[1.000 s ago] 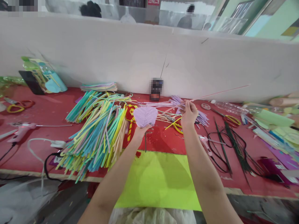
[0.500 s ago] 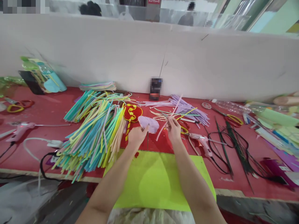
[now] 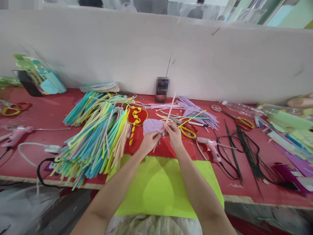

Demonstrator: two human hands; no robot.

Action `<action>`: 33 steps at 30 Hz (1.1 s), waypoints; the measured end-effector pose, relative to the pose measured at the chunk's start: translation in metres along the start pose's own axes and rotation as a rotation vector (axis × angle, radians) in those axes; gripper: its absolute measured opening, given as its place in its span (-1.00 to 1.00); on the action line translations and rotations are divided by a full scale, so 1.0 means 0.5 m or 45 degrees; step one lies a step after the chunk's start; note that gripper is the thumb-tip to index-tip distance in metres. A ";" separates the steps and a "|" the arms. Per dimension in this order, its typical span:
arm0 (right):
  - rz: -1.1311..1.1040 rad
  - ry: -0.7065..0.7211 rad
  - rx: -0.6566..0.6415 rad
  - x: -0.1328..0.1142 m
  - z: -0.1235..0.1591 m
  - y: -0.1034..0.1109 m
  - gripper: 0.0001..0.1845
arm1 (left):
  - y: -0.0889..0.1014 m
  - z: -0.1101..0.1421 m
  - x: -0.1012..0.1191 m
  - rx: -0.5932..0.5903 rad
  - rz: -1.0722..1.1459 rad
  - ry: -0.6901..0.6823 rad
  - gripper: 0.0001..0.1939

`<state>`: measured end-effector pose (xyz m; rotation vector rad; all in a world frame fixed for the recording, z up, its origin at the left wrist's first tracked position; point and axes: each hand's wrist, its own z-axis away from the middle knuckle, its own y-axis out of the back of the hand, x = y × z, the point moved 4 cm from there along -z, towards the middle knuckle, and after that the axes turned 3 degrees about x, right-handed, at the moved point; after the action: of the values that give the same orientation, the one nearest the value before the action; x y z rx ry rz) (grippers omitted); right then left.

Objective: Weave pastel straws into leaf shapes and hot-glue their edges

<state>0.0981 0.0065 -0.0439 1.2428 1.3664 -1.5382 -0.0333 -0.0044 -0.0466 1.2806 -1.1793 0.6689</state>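
Observation:
Above the red table, my left hand (image 3: 151,142) is closed on the lower end of a flat lilac petal (image 3: 151,125) that looks built of pipe cleaners in slanting rows. My right hand (image 3: 173,134) pinches a pale pink pipe cleaner (image 3: 172,106), whose free end points up and away. The fingertips of both hands meet at the petal's lower right, and they hide where the pipe cleaner's lower end lies. Just left of the petal is a red piece with yellow twisted trim (image 3: 137,116). Yellow-handled scissors (image 3: 187,132) lie beside my right hand.
A large heap of coloured pipe cleaners (image 3: 94,140) covers the left. Lilac pipe cleaners (image 3: 198,112) lie behind right. Pink glue guns rest at left (image 3: 18,135) and right (image 3: 211,147), with a black cable (image 3: 226,173). A yellow-green sheet (image 3: 158,186) spans the front edge.
My hands have come together. The right hand moved left and brought the pink pipe cleaner to the petal; the pipe cleaner now stands steeper. The scissors by the right hand show more fully.

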 end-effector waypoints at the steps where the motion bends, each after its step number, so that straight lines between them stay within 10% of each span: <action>1: 0.021 0.007 -0.006 0.000 -0.001 0.001 -0.68 | -0.001 0.001 0.001 0.004 -0.003 0.015 -0.74; 17: 0.419 0.136 0.142 -0.011 -0.032 0.063 -0.57 | 0.011 0.003 0.009 0.077 -0.218 -0.030 -0.77; 26: 1.212 0.469 0.744 -0.062 -0.046 0.198 -0.65 | 0.054 -0.002 -0.018 0.434 -0.471 0.122 -0.81; 33: 1.606 0.462 0.484 -0.026 -0.069 0.200 -0.65 | 0.053 -0.008 -0.035 0.417 -0.761 0.108 -0.81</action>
<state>0.2028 0.0214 -0.0590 2.0893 0.2119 -0.6538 -0.0615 0.0092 -0.0528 1.7585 -0.5751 0.4702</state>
